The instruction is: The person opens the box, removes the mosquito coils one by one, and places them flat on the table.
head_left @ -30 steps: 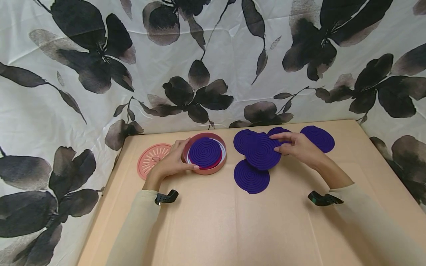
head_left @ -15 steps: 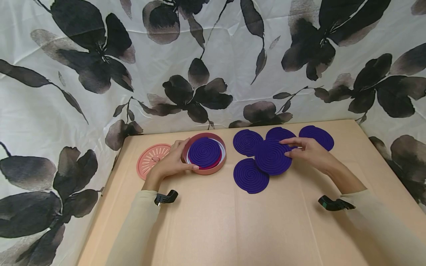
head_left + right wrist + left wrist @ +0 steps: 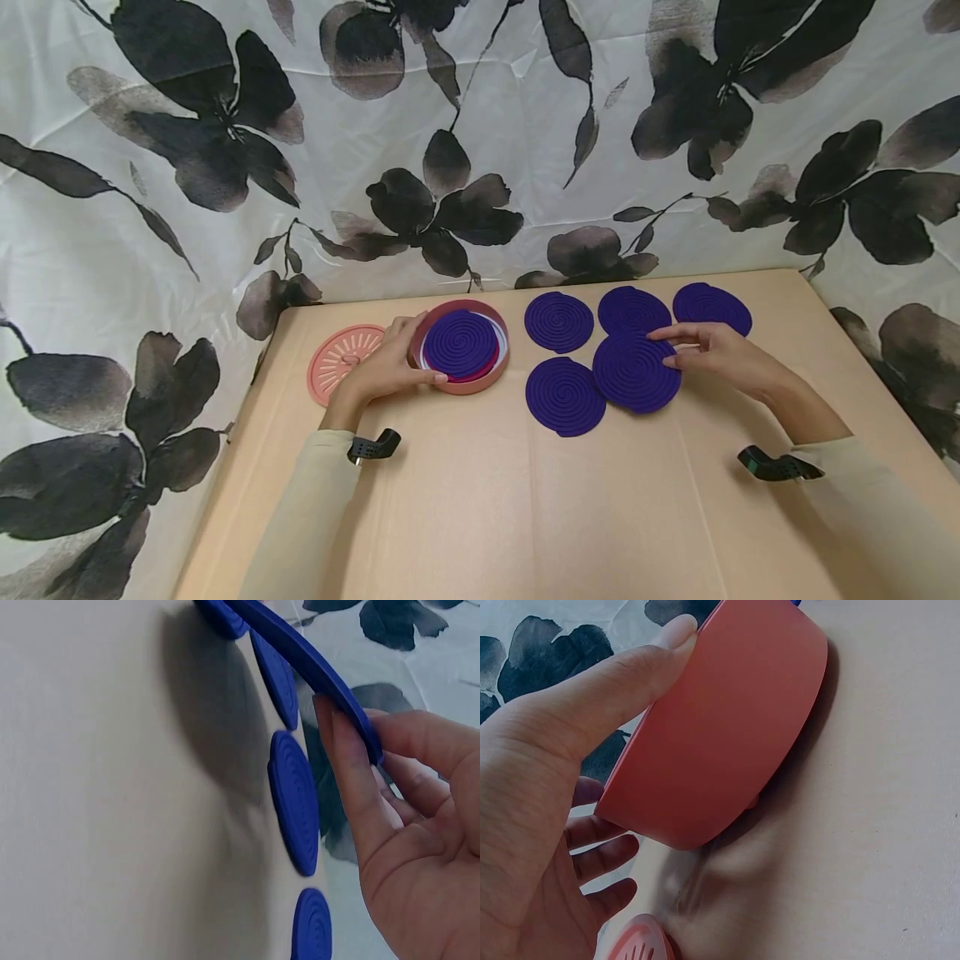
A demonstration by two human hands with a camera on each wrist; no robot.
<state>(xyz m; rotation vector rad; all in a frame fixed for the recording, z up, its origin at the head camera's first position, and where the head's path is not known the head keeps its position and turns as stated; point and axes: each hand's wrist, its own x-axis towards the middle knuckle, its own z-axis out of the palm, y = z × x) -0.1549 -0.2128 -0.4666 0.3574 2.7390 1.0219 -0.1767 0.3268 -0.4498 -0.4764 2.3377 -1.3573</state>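
My left hand [image 3: 386, 364] grips the rim of a round coral-pink coaster holder [image 3: 501, 371], thumb at the near side and fingers round the back left. Inside it sits a purple spiral-ridged coaster [image 3: 461, 343], over red and white ones whose edges show. In the left wrist view the holder's side wall [image 3: 727, 727] is tilted across the picture, the thumb pressed on its edge. My right hand [image 3: 720, 354] pinches another purple coaster [image 3: 636, 373] by its right edge. The right wrist view shows that coaster [image 3: 315, 671] held above the table between thumb and fingers.
Several more purple coasters lie flat on the light wood-look table [image 3: 525, 517]: one front left [image 3: 566, 397], one back left [image 3: 558, 322], one back middle [image 3: 633, 309], one far right [image 3: 712, 307]. A pink slotted round lid [image 3: 341, 354] lies left. Floral cloth [image 3: 540, 167] hangs behind.
My right hand has moved right and slightly toward me with the pinched coaster, uncovering more of the coasters lying behind and to the left. The left hand and the holder stay put.
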